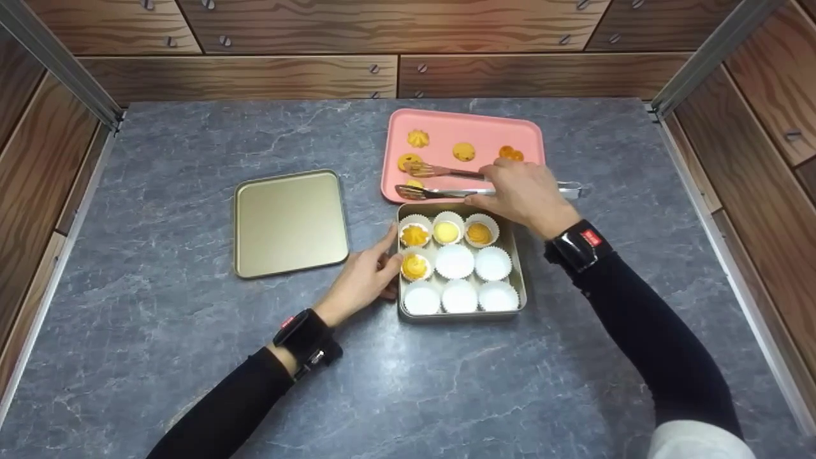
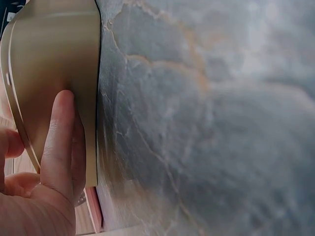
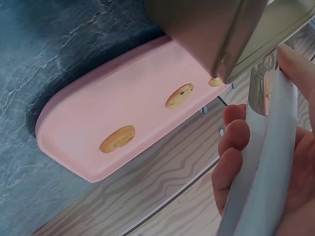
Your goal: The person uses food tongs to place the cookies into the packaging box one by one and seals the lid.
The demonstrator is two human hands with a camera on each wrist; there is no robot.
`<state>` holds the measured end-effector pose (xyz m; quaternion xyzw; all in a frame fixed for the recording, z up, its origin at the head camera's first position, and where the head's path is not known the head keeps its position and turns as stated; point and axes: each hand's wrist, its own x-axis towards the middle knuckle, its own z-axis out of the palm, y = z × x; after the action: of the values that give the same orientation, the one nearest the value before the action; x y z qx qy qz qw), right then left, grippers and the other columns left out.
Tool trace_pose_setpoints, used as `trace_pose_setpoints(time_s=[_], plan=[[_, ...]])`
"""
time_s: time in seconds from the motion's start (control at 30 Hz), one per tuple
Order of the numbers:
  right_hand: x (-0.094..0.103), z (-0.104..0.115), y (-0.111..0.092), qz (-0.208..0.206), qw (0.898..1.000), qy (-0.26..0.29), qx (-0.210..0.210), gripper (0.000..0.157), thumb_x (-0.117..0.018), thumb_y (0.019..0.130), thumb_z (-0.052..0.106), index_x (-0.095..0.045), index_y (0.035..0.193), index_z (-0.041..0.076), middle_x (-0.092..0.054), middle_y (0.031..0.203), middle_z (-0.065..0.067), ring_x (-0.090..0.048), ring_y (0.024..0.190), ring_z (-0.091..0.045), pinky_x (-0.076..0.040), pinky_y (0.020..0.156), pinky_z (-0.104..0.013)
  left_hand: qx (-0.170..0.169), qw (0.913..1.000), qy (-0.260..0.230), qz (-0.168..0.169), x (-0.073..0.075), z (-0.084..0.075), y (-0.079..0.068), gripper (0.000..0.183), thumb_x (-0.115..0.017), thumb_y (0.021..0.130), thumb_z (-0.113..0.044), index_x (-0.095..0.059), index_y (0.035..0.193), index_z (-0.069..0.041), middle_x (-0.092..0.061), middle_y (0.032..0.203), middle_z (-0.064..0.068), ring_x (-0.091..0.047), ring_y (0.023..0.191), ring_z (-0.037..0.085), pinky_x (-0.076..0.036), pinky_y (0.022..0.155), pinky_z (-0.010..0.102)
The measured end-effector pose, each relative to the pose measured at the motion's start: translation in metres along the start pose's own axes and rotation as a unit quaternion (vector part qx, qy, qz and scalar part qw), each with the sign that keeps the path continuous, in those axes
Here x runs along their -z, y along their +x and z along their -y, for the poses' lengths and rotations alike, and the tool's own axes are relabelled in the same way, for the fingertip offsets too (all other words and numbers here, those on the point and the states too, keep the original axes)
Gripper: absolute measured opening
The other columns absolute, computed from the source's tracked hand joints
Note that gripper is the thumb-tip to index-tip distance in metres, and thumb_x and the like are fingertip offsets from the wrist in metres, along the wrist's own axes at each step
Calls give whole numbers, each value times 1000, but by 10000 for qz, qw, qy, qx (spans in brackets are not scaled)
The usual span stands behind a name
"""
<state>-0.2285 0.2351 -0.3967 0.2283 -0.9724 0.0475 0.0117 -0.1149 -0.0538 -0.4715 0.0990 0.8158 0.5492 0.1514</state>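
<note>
Table point(image 1: 191, 363): grey, marbled, pale veins running through it, a soft glare patch in front of the tin. Wood-grain panels point(image 1: 293, 25) stand along the far edge and both sides; a grey metal post point(image 1: 695, 60) at each far corner.

Right hand point(image 1: 526, 194) grips metal tongs point(image 1: 456, 193), which lie across its grasp, handle end protruding beyond it to the right. Tong tips stand apart over the left part of the pink tray point(image 1: 440, 122), close to two of its cookies point(image 1: 464, 151).

Square tin point(image 1: 459, 316) sits just nearer the person than the tray. Nine white paper cups point(image 1: 454, 262) inside; baked pieces point(image 1: 415, 236) in the whole far row and in the left cup of the middle row.

Left hand point(image 1: 360, 277) unclenched, straight forefinger pressed to the tin's outer left wall. Gold lid point(image 1: 290, 223) lies flat to its left.
</note>
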Motion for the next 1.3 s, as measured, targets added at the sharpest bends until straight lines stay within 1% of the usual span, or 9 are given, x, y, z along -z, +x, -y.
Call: trace_pose_setpoints(time_s=[0.17, 0.3, 0.6, 0.87, 1.0, 1.13, 1.3], plan=[[-1, -4, 0, 90, 10000, -9, 13, 60, -75, 90, 56, -72, 123, 5, -71, 109, -13, -68, 88, -35, -58, 68, -55, 14, 10000, 48, 15, 0, -1, 0, 67, -59, 107, -22, -24, 164, -14, -66, 86, 8, -68, 60, 21, -65, 56, 32], [0, -7, 0, 151, 9999, -40, -35, 60, -74, 91, 56, -72, 125, 6, -71, 110, -13, -68, 87, -35, -58, 68, -54, -5, 10000, 24, 18, 0, -1, 0, 67, -58, 107, -21, -23, 164, -14, -65, 86, 8, -68, 60, 22, -65, 56, 33], [-1, -9, 1, 126, 9998, -13, -125, 57, -75, 90, 56, -73, 121, 8, -71, 100, -9, -66, 82, -31, -57, 64, -52, -11, 10000, 3, 24, 0, 0, 0, 67, -59, 107, -19, -23, 164, -15, -65, 86, 8, -67, 60, 23, -65, 57, 33], [1, -8, 2, 187, 9997, -99, -121, 56, -76, 90, 54, -73, 121, 8, -70, 95, -8, -64, 79, -30, -57, 64, -51, -8, 10000, -2, 37, 0, -1, -1, 68, -59, 107, -19, -22, 164, -15, -64, 87, 9, -67, 61, 22, -65, 57, 33], [0, -10, 0, 7, 9998, -198, 23, 54, -77, 90, 53, -74, 119, 8, -67, 92, -7, -65, 78, -32, -56, 61, -54, -27, 10000, 25, -4, 0, -1, -1, 67, -59, 107, -20, -24, 164, -14, -64, 86, 7, -67, 60, 20, -65, 57, 32], [-1, -11, -3, -100, 9997, -201, 79, 54, -77, 90, 54, -74, 120, 9, -67, 92, -7, -66, 77, -33, -56, 59, -54, -30, 10000, 50, -18, 0, -1, -1, 67, -59, 107, -20, -24, 164, -13, -65, 86, 7, -67, 59, 20, -65, 56, 32], [2, -12, -4, -23, 9999, -114, 12, 55, -75, 91, 55, -73, 121, 9, -71, 102, -9, -67, 79, -32, -56, 59, -53, -43, 10000, -14, -14, 0, -1, -1, 67, -59, 107, -18, -24, 164, -13, -66, 87, 8, -68, 60, 22, -65, 56, 33]])
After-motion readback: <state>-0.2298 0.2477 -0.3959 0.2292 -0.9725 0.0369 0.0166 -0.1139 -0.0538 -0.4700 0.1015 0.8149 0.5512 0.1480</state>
